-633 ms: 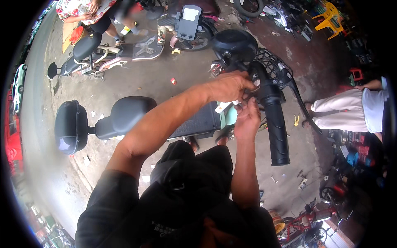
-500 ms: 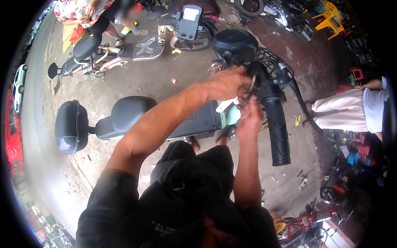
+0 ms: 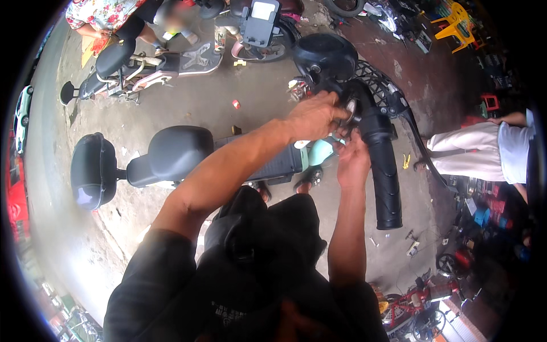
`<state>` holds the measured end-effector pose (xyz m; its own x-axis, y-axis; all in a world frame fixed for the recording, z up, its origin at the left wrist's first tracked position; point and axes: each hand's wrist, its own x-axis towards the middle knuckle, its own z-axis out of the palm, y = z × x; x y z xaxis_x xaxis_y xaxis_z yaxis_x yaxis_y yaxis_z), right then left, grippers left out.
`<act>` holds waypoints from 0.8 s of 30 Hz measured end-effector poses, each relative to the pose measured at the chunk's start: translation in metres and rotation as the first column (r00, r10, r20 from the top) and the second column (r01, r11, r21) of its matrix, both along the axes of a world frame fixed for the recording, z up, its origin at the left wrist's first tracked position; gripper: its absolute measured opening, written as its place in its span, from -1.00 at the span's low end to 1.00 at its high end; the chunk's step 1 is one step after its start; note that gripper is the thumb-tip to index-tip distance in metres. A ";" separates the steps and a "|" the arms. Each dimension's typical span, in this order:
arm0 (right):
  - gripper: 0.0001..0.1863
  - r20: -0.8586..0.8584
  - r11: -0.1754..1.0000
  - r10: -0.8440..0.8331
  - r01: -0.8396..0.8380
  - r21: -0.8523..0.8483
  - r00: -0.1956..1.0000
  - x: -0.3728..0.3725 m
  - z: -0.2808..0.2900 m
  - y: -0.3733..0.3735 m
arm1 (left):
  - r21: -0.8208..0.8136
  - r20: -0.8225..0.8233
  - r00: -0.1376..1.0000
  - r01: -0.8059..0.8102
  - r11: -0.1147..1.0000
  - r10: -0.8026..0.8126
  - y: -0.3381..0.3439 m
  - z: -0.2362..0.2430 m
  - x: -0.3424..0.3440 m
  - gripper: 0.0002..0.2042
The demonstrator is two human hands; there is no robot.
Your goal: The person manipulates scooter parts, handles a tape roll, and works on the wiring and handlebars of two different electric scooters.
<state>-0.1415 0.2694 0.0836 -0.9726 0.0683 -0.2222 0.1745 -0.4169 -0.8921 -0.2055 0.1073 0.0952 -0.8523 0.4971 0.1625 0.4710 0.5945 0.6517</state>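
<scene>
Both hands work close together at the middle of an electric scooter's handlebar, just below the dark round headlight housing [image 3: 325, 57]. My left hand [image 3: 319, 117] reaches across with its fingers bent beside a small shiny metal part [image 3: 351, 108]. Just under it, my right hand [image 3: 353, 159] points upward, its fingertips closed near the same spot. What either hand pinches is hidden by the fingers. A black ribbed handlebar grip [image 3: 386, 188] stands to the right of my right hand, with a long black brake lever [image 3: 419, 142] beyond it. Below the hands shows a pale green body panel [image 3: 320, 153].
The scooter's black seat [image 3: 181, 149] and rear box [image 3: 94, 171] extend left. A black wire basket [image 3: 373, 77] sits ahead of the bar. Another scooter [image 3: 137, 74] and a person [image 3: 108, 20] are at far left; someone in pale trousers [image 3: 464, 145] stands right, near scattered parts.
My right hand has shifted slightly up and to the right, toward the grip. A white piece by the fingers shows less now. My left hand stays at nearly the same place.
</scene>
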 end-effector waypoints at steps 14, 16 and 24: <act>-0.63 0.002 0.956 -0.119 0.114 0.269 0.993 0.011 0.034 -0.019 | -0.072 -0.373 0.926 0.032 0.997 -0.057 -0.005 0.025 0.016 -0.72; -0.65 -0.041 0.930 -0.143 0.148 0.335 0.989 0.012 0.041 -0.024 | -0.036 -0.368 0.929 0.031 0.999 -0.043 -0.007 0.025 0.020 -0.72; -0.78 -0.364 0.660 -0.020 0.286 0.695 0.931 -0.002 0.010 -0.017 | -0.015 -0.266 0.964 0.018 1.000 -0.021 -0.014 0.024 0.029 -0.68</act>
<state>-0.1439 0.2520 0.0939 -0.9365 0.2312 0.2636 -0.1584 0.3919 -0.9063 -0.1762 0.0934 0.1194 -0.7692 0.5163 0.3765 0.6381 0.5905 0.4940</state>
